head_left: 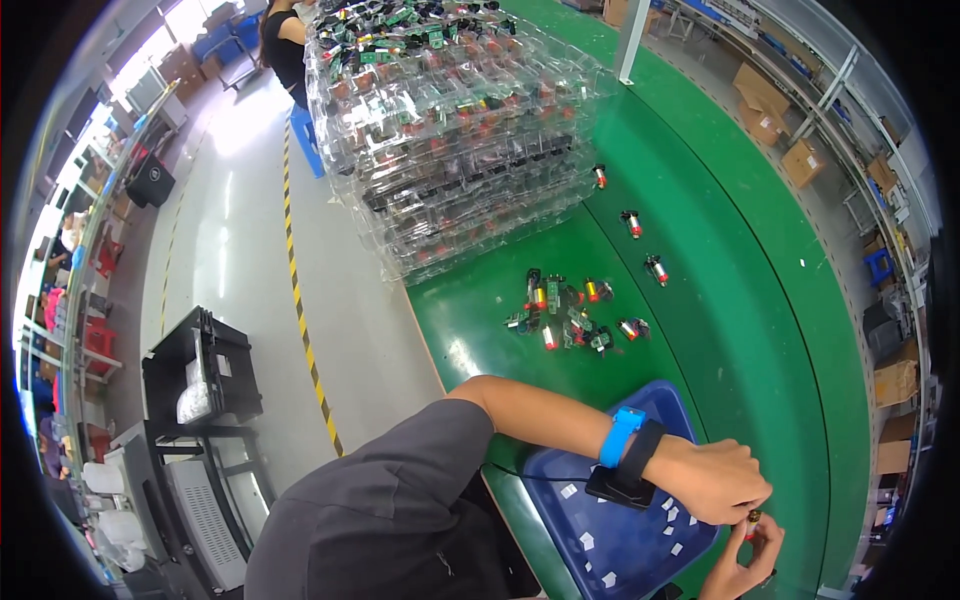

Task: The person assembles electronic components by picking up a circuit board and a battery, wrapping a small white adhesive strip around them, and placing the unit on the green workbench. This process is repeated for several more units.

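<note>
My left hand (715, 482) reaches across from the left above a blue tray (545, 530), its fingers curled closed. A blue band (622, 436) and a black strap with a flat dark box circle that wrist. At the lower right, my right hand (745, 568) pinches a small cylindrical part (752, 522) with a dark gold top and reddish body. The left fingertips meet at this part's upper end and partly cover it. Small white paper-like pieces (586, 541) lie scattered in the tray beneath.
Several cylindrical parts with wires and green circuit boards (554, 292) lie heaped on the green table (480, 330). A tall stack of clear plastic trays (460, 150) holds more behind. Loose cylinders (656, 269) sit on the green strip. A person (285, 45) is at the far left.
</note>
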A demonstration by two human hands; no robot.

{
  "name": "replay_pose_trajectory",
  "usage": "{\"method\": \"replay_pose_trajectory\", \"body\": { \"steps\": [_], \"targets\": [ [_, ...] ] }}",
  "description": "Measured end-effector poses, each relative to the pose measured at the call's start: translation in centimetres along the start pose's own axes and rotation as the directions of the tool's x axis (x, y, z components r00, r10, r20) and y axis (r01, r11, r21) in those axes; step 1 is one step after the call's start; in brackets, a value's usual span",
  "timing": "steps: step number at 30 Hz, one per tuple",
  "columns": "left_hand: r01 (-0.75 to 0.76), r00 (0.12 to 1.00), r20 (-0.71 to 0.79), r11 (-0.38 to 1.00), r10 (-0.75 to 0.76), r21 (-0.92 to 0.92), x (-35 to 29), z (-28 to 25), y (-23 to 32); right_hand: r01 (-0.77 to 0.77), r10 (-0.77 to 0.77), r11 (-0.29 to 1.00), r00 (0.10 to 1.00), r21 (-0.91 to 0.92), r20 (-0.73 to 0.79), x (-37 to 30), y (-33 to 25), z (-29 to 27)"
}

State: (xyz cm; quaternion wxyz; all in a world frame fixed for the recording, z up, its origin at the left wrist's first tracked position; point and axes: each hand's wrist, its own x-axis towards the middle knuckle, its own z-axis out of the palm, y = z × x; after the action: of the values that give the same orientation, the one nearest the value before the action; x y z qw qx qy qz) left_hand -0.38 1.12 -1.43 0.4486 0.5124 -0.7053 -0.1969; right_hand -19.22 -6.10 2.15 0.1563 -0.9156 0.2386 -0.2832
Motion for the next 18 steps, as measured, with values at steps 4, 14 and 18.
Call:
{"method": "replay_pose_trajectory", "body": {
  "steps": [4,14,18],
  "targets": [
    [0.003,1.0,0.012,0.992,-0.001,-0.126,-0.2,-0.1,-0.3,0.088,-0.088,0.996,0.995,-0.005,-0.045,-0.3,0.0,0.0],
    [0.168,0.938,0.339,0.754,0.076,-0.635,0.9,0.2,-3.2,0.098,-0.114,0.957,0.993,0.275,0.043,-0.8,-0.1,-1.1],
    [0.245,0.908,0.409,0.678,0.09,-0.693,1.3,-0.1,-3.2,0.136,-0.13,0.967,0.991,0.215,-0.043,-1.2,-0.4,-1.0]
  ]
}}
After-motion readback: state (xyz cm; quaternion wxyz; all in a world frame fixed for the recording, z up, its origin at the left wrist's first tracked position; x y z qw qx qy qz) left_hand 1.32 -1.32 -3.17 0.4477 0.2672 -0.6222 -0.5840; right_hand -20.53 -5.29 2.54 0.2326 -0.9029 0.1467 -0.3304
